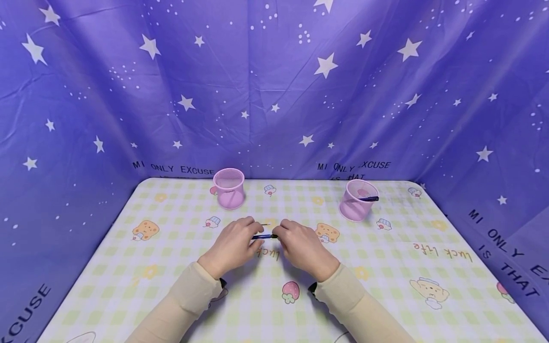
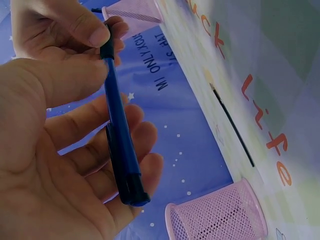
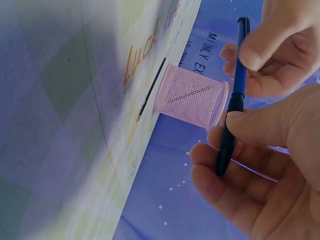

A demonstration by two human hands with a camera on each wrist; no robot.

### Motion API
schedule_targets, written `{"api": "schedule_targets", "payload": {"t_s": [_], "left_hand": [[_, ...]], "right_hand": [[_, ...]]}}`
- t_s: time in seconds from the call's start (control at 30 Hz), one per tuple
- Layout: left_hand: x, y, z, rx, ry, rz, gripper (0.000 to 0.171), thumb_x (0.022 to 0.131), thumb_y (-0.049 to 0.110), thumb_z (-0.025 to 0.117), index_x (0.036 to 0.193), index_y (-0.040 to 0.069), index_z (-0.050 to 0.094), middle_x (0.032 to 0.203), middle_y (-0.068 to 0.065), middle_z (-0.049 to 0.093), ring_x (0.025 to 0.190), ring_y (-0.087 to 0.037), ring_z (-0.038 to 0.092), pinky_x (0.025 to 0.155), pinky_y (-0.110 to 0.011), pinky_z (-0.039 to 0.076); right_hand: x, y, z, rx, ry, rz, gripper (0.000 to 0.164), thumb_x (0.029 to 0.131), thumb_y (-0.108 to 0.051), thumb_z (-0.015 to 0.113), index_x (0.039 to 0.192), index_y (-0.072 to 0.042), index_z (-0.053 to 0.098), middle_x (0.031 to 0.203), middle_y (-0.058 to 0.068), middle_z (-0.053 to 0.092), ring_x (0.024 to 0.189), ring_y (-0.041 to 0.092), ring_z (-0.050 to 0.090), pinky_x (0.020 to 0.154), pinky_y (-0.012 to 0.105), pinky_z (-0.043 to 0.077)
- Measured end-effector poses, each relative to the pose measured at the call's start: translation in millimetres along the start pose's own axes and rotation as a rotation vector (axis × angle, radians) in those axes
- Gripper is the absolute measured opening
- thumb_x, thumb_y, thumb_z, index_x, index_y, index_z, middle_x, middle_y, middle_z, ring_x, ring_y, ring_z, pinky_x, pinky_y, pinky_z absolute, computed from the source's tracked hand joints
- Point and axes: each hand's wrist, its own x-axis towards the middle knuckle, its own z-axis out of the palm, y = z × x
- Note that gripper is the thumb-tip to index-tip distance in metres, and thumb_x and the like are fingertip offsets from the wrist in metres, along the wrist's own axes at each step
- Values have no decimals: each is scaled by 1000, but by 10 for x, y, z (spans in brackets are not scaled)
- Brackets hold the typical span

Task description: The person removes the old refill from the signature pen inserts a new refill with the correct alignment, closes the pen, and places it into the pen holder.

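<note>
Both hands hold one blue ballpoint pen (image 1: 262, 237) over the middle of the table. My left hand (image 1: 233, 244) pinches its blue barrel between thumb and fingers, the clip end lying across the fingers in the left wrist view. My right hand (image 1: 305, 245) pinches the black grip section (image 3: 227, 145) near the tip. Barrel and grip section meet in one line. On the cloth beyond the hands lies a thin black pen refill (image 2: 233, 125) with a metallic tip, apart from both hands.
A pink mesh pen cup (image 1: 230, 197) stands at the back left. Toward the back right, a second pink mesh cup (image 1: 355, 209) holds a dark pen (image 1: 371, 199) leaning over its rim. A checked cloth (image 1: 386, 286) covers the table; a starry purple curtain (image 1: 274, 133) hangs behind.
</note>
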Motion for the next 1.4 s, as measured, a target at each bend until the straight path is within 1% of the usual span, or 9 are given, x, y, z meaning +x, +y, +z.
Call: {"api": "schedule_targets", "payload": {"t_s": [0.07,0.2,0.37,0.5,0.73,0.93,1.03,1.27,1.4], "left_hand": [[-1,5,-2,-1,-4,-1,11,84,11,67,94,8,70,81,1,61,73,-15,58,67,-35,48],[-1,14,-1,1,-25,1,13,87,6,60,94,7,70,75,2,60,72,-16,60,67,-35,49],[0,15,9,-4,-45,-3,13,87,3,57,87,9,68,71,4,57,68,-15,58,64,-32,48],[-4,10,21,-8,-47,-4,14,87,1,57,84,10,67,71,5,56,68,-15,58,64,-31,48],[-6,1,27,-3,-48,9,12,85,1,60,86,9,68,76,4,58,72,-15,58,66,-31,49],[-4,-5,26,10,-26,24,10,83,4,66,90,10,69,78,4,58,73,-14,57,66,-32,47],[-3,-3,22,11,-13,27,11,82,5,68,91,11,69,79,5,58,73,-14,56,65,-32,47],[3,4,16,6,7,37,14,79,3,71,90,12,68,81,3,60,74,-15,56,64,-31,46],[4,3,19,8,17,43,16,77,3,73,89,12,67,80,3,59,73,-15,55,65,-31,45]], "right_hand": [[1,1,3,0,5,-2,16,80,-4,70,92,-13,67,81,-3,57,72,15,59,55,31,49],[3,4,11,2,11,-2,14,80,-5,70,92,-13,67,81,-3,56,71,15,59,55,32,49],[3,5,13,2,15,-2,14,80,-5,70,91,-13,67,80,-3,55,71,15,58,54,32,48],[3,6,13,1,17,-4,15,79,-4,69,91,-13,67,80,-3,55,71,15,58,54,32,48],[0,9,19,-5,12,-7,16,79,-4,70,92,-14,67,79,-4,55,70,14,57,54,31,48],[-1,4,15,-16,2,-3,15,81,-5,69,93,-14,67,80,-4,55,70,12,56,54,29,48],[-1,4,15,-13,1,-2,15,81,-5,69,93,-14,67,80,-4,55,70,12,56,54,29,48],[-1,3,21,-15,17,-11,16,79,-3,70,90,-13,67,79,-5,54,68,12,55,53,29,47],[1,1,29,-20,14,-13,16,78,-3,70,90,-14,66,79,-4,55,68,12,55,53,28,47]]}}
